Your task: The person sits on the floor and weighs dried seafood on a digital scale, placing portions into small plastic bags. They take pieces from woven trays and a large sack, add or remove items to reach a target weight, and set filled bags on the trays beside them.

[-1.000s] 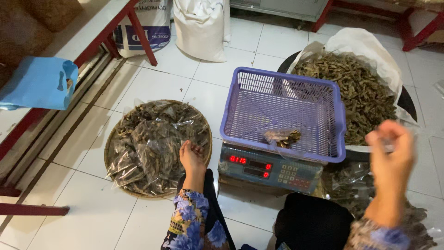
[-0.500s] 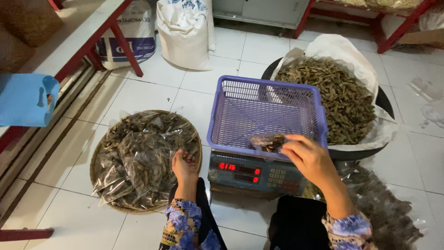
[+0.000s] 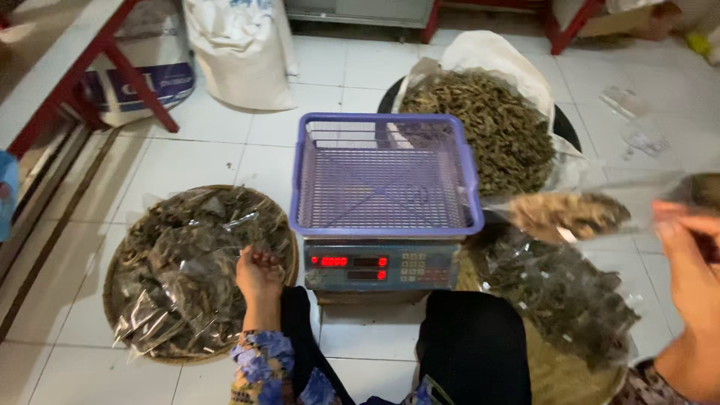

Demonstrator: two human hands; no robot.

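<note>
A purple mesh basket (image 3: 386,176) sits empty on a grey digital scale (image 3: 381,264) with red digits. My right hand (image 3: 690,262) is at the far right, holding a clear plastic bag of dried brown pieces (image 3: 574,215) out to the right of the scale. My left hand (image 3: 257,274) rests loosely curled at the edge of a round woven tray (image 3: 120,341) piled with clear filled bags (image 3: 187,270); I see nothing in its fingers.
A black tub lined with white sacking (image 3: 487,56) holds a heap of dried brown pods (image 3: 484,124) behind the scale. More filled bags (image 3: 562,292) lie at my right knee. White sacks (image 3: 240,49) and a red-legged bench (image 3: 67,67) stand at the back left.
My right hand reached into the basket, lifted out the bag of dried pieces and carried it right; the basket is now empty. The left hand stayed at the tray.
</note>
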